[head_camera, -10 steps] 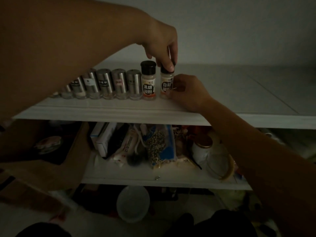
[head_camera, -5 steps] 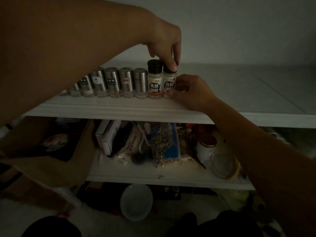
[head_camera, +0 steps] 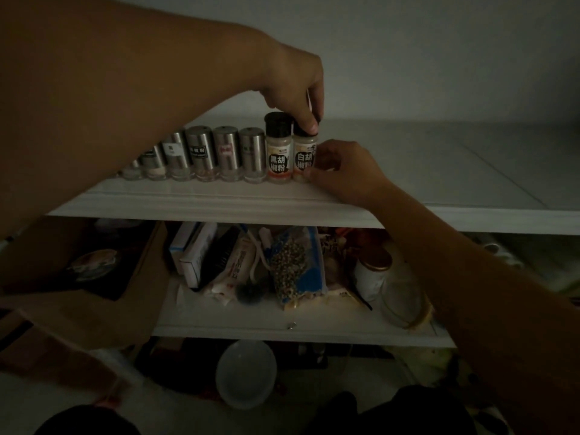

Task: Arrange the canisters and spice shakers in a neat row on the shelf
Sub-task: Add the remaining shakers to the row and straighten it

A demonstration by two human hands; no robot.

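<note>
White-pepper jar (head_camera: 305,158) now flush w/ row; both hands grip it: left (head_camera: 295,86) cap, right (head_camera: 342,171) base.

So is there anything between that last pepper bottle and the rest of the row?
Nothing visible. The white pepper bottle, held by the left hand at its cap and the right hand at its side, already stands against the black pepper bottle.

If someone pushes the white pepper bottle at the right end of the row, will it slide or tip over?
The white pepper bottle is tall over a small base, so a push near its black cap would probably tip it. A low push should slide it on the smooth white shelf. The black pepper bottle stands close on one side and would likely stop a fall that way.
</note>
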